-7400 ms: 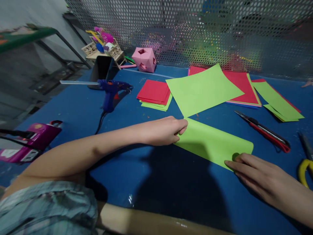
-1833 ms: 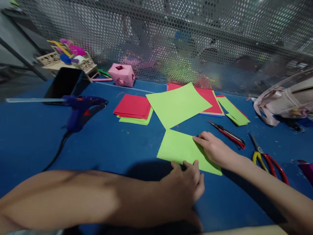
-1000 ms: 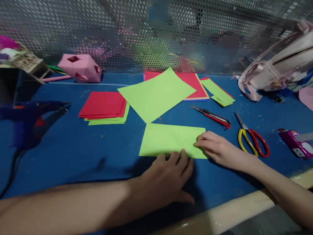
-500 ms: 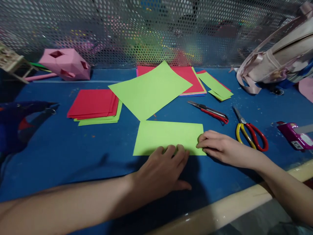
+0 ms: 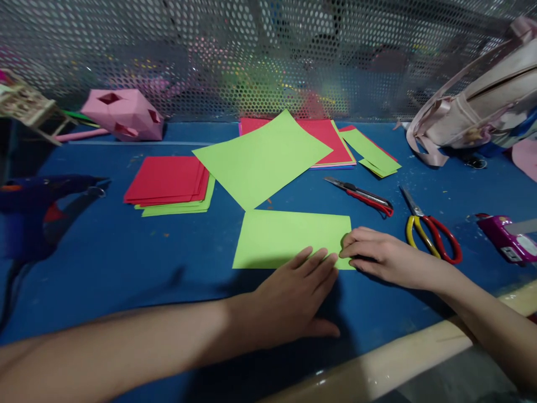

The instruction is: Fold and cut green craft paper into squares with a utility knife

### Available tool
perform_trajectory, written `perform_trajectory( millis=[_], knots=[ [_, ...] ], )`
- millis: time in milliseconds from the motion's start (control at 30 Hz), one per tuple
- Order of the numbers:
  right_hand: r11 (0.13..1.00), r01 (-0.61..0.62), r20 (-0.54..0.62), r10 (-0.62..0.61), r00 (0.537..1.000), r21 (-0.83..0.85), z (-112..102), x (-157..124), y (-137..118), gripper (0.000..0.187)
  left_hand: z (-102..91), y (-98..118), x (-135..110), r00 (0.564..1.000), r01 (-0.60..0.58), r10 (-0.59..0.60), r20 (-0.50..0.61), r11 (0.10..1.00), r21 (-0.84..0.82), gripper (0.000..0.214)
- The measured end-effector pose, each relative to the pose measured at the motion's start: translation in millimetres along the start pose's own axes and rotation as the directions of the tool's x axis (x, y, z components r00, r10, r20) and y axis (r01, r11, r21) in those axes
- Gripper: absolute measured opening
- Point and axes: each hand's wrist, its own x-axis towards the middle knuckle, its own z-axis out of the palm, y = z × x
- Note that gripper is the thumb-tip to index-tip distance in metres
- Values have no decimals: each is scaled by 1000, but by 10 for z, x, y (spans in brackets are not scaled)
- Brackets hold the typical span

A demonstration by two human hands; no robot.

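Observation:
A rectangle of green paper (image 5: 285,235), which looks folded, lies in front of me on the blue table. My left hand (image 5: 297,294) rests over its near edge, fingers stretched out and thumb apart, pressing on the paper without grasping it. At the right end, my right hand (image 5: 373,253) has its fingers bent together on the paper's edge, seemingly gripping it. Beyond the rectangle, a larger green sheet (image 5: 260,157) overlaps a stack of red and other coloured sheets (image 5: 325,140). Scissors (image 5: 432,232) with red and yellow handles lie right of my right hand, near a utility knife (image 5: 361,196).
To the left are red and green paper squares (image 5: 168,176) and a blue glue gun (image 5: 33,207). A pink faceted paper shape (image 5: 123,115) stands before the perforated metal panel (image 5: 188,56). Green strips (image 5: 371,151), a purple tape measure (image 5: 507,238) and a pale bag (image 5: 482,95) are on the right.
My left hand has slid slightly right along the near edge of the green paper, its fingers straightening. My right hand stays at the right edge. The view has shifted a little.

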Motion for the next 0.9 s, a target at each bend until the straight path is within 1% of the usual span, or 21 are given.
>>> perform_trajectory(
  millis=[100, 133, 200, 267, 333, 367, 433, 533, 600, 667, 733, 833, 900],
  knots=[
    [999, 10, 53, -7, 999, -53, -50, 76, -63, 22, 8, 21, 17, 999, -6, 5, -53, 1000, -23, 82],
    [996, 24, 51, -20, 998, -82, -59, 120, -82, 24, 8, 27, 20, 998, -7, 6, -69, 1000, -26, 82],
    [987, 59, 11, -58, 998, -151, -49, 233, -97, 30, 8, 36, 26, 996, 1, -4, -90, 999, -33, 83],
    [972, 101, -1, -104, 995, -211, 0, 379, -72, 38, 10, 44, 29, 995, 10, -15, -99, 999, -51, 85],
    [958, 161, 82, -145, 986, -238, 74, 555, -19, 47, 16, 49, 30, 994, 17, -24, -104, 998, -68, 87],
    [951, 187, 127, -160, 979, -247, 113, 653, 7, 51, 18, 50, 30, 994, 20, -27, -102, 997, -74, 88],
    [942, 215, 183, -171, 968, -259, 185, 860, 40, 54, 21, 48, 26, 994, 16, -23, -104, 997, -71, 89],
    [923, 275, 221, -218, 951, -269, 255, 1144, 29, 58, 19, 37, 12, 993, -2, -2, -116, 999, -40, 89],
    [920, 287, 229, -229, 946, -266, 269, 1250, 8, 64, 20, 29, 1, 993, -4, 1, -118, 1000, -28, 88],
    [922, 277, 226, -218, 949, -272, 261, 1242, 8, 68, 28, 26, -7, 993, -3, -1, -120, 999, -32, 87],
    [925, 242, 210, -185, 960, -292, 236, 1110, 45, 69, 39, 27, -8, 992, -1, -5, -129, 999, -47, 88],
    [934, 125, 137, -83, 987, -334, 185, 739, 153, 68, 44, 31, 0, 993, -1, -5, -118, 999, -53, 88],
    [933, 57, 76, -32, 997, -355, 155, 455, 225, 66, 36, 32, 7, 995, 2, -6, -104, 999, -39, 88]
  ],
)
